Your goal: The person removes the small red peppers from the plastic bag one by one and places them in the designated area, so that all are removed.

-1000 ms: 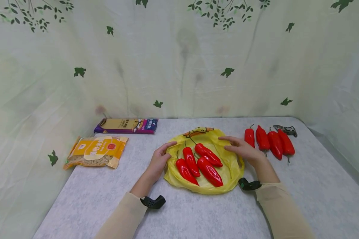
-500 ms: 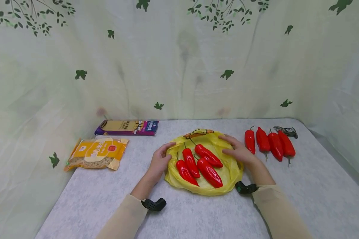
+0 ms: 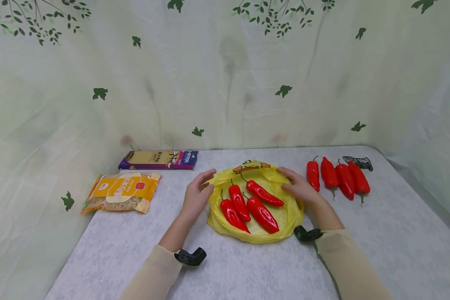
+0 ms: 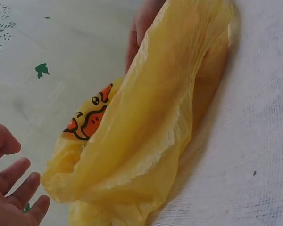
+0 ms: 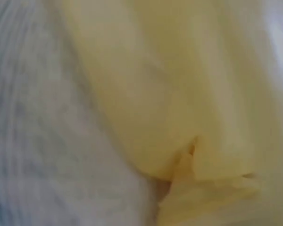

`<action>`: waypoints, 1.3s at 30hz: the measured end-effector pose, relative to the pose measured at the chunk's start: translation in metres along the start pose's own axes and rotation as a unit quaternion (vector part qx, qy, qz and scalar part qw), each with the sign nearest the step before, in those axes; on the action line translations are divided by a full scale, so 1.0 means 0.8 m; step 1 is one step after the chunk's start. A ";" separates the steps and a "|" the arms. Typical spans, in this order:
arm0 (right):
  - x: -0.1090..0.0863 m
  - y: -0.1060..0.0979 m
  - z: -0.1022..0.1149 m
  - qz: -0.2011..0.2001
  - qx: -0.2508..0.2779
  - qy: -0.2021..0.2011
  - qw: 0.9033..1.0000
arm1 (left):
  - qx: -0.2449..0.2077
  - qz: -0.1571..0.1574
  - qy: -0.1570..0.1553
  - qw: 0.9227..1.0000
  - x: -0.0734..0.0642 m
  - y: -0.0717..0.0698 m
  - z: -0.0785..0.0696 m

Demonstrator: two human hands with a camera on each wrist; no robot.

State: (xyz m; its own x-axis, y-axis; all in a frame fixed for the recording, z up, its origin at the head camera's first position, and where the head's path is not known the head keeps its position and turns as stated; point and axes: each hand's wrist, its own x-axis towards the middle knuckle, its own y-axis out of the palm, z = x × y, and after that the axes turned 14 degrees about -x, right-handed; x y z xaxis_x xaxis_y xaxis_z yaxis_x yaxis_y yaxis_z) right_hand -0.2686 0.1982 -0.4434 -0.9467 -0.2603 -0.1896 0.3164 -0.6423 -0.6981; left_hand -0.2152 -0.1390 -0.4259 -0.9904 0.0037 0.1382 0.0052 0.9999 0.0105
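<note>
A yellow plastic bag with a printed cartoon face lies spread at mid-table, its mouth rolled wide. Several glossy red peppers with thin stems rest inside it. My left hand hovers at the bag's left rim, fingers loosely bent and apart. In the left wrist view, those fingertips sit just beside the yellow plastic. At the right rim is my right hand, fingers extended along the plastic and thumb toward the bag's inside. The right wrist view shows only blurred bag folds; the hand is out of it.
More red peppers lie in a row at the back right, before a small black packet. To the left are an orange food packet and a long purple packet. A leaf-patterned curtain borders the table.
My left hand has drawn slightly left, off the bag's rim. My right hand has shifted a little left against the rim. The upper right pepper in the bag has turned and slid right.
</note>
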 end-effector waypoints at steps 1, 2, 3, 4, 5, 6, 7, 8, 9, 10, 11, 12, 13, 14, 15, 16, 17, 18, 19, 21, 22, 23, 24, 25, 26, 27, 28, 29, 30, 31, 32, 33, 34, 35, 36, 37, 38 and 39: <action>-0.001 -0.001 0.001 0.003 -0.003 0.000 1.000 | 0.005 0.001 0.008 1.000 -0.001 0.001 -0.003; -0.002 -0.003 0.002 0.006 -0.006 0.001 1.000 | 0.009 0.002 0.018 1.000 -0.002 0.001 -0.006; -0.003 -0.005 0.002 0.008 -0.011 0.001 1.000 | 0.013 0.005 0.025 1.000 -0.003 0.003 -0.010; -0.004 -0.007 0.003 0.011 -0.018 0.001 1.000 | 0.017 0.009 0.034 0.999 -0.005 0.004 -0.013; -0.005 -0.009 0.004 0.014 -0.023 0.000 1.000 | 0.024 0.014 0.039 0.999 -0.007 0.005 -0.016; -0.006 -0.011 0.004 0.018 -0.027 -0.001 0.999 | 0.030 0.020 0.044 0.998 -0.008 0.007 -0.018; -0.007 -0.012 0.005 0.021 -0.031 0.000 0.999 | 0.036 0.028 0.047 0.998 -0.010 0.009 -0.021; -0.008 -0.014 0.006 0.024 -0.038 0.001 0.999 | 0.043 0.037 0.051 0.997 -0.012 0.010 -0.023; -0.009 -0.015 0.006 0.027 -0.044 0.002 0.999 | 0.049 0.046 0.053 0.996 -0.014 0.012 -0.025; -0.010 -0.017 0.007 0.030 -0.049 0.005 0.998 | 0.055 0.056 0.057 0.995 -0.015 0.013 -0.026; -0.012 -0.018 0.008 0.033 -0.052 0.007 0.998 | 0.065 0.066 0.057 0.994 -0.017 0.014 -0.027; -0.013 -0.019 0.009 0.036 -0.056 0.009 0.998 | 0.071 0.077 0.057 0.993 -0.018 0.015 -0.027; -0.014 -0.020 0.010 0.038 -0.060 0.010 0.997 | 0.081 0.087 0.055 0.991 -0.019 0.016 -0.027; -0.016 -0.021 0.011 0.040 -0.065 0.010 0.997 | 0.087 0.098 0.053 0.990 -0.020 0.017 -0.028; -0.017 -0.022 0.012 0.043 -0.068 0.010 0.997 | 0.094 0.109 0.050 0.988 -0.022 0.018 -0.029; -0.018 -0.023 0.013 0.045 -0.073 0.008 0.996 | 0.102 0.120 0.047 0.986 -0.023 0.018 -0.029; -0.019 -0.024 0.013 0.046 -0.081 0.006 0.996 | 0.111 0.131 0.043 0.984 -0.024 0.019 -0.030; -0.020 -0.025 0.014 0.048 -0.089 0.003 0.995 | 0.118 0.141 0.039 0.982 -0.025 0.020 -0.030; -0.021 -0.025 0.015 0.049 -0.099 -0.001 0.994 | 0.126 0.150 0.035 0.980 -0.025 0.021 -0.030; -0.023 -0.027 0.018 0.050 -0.123 -0.012 0.991 | 0.138 0.163 0.030 0.977 -0.026 0.022 -0.030; -0.024 -0.028 0.019 0.049 -0.135 -0.017 0.989 | 0.145 0.167 0.029 0.975 -0.026 0.023 -0.029; -0.025 -0.029 0.021 0.048 -0.146 -0.021 0.988 | 0.150 0.170 0.028 0.974 -0.026 0.023 -0.028; -0.026 -0.030 0.023 0.049 -0.156 -0.025 0.986 | 0.156 0.172 0.027 0.972 -0.026 0.023 -0.027; -0.026 -0.031 0.024 0.048 -0.166 -0.029 0.985 | 0.161 0.172 0.026 0.972 -0.026 0.023 -0.026; -0.027 -0.031 0.026 0.049 -0.174 -0.033 0.983 | 0.166 0.171 0.025 0.971 -0.027 0.023 -0.025; -0.027 -0.032 0.027 0.050 -0.179 -0.034 0.982 | 0.172 0.170 0.024 0.970 -0.027 0.022 -0.024; -0.028 -0.033 0.028 0.051 -0.186 -0.039 0.980 | 0.177 0.169 0.022 0.969 -0.028 0.022 -0.023; -0.028 -0.033 0.029 0.052 -0.189 -0.041 0.980 | 0.182 0.167 0.020 0.969 -0.028 0.022 -0.023; -0.028 -0.034 0.029 0.053 -0.190 -0.044 0.979 | 0.187 0.164 0.017 0.968 -0.029 0.022 -0.023; -0.028 -0.034 0.030 0.054 -0.190 -0.043 0.979 | 0.193 0.161 0.014 0.968 -0.029 0.021 -0.024; -0.028 -0.034 0.030 0.055 -0.190 -0.044 0.979 | 0.199 0.157 0.010 0.967 -0.030 0.021 -0.025; -0.028 -0.035 0.030 0.056 -0.189 -0.045 0.979 | 0.205 0.153 0.007 0.967 -0.030 0.021 -0.025; -0.029 -0.035 0.031 0.057 -0.190 -0.047 0.979 | 0.212 0.148 0.001 0.966 -0.031 0.021 -0.026; -0.028 -0.035 0.030 0.057 -0.187 -0.043 0.980 | 0.220 0.144 -0.005 0.965 -0.030 0.022 -0.027; -0.028 -0.035 0.030 0.057 -0.185 -0.040 0.980 | 0.228 0.138 -0.012 0.964 -0.031 0.022 -0.029; -0.028 -0.035 0.029 0.058 -0.185 -0.039 0.980 | 0.237 0.132 -0.017 0.963 -0.031 0.023 -0.029; -0.028 -0.036 0.029 0.059 -0.185 -0.040 0.980 | 0.244 0.126 -0.023 0.961 -0.031 0.023 -0.030; -0.028 -0.036 0.028 0.059 -0.184 -0.040 0.980 | 0.251 0.120 -0.028 0.960 -0.030 0.024 -0.030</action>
State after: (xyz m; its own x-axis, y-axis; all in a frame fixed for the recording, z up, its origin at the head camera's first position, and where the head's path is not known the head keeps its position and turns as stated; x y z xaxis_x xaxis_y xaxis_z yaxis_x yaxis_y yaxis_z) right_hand -0.2549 0.2061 -0.4035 -0.8925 -0.3819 -0.2402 0.3670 -0.3051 -0.8788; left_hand -0.1877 -0.1204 -0.4053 -0.9749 0.2216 0.0236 0.1810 0.8492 -0.4960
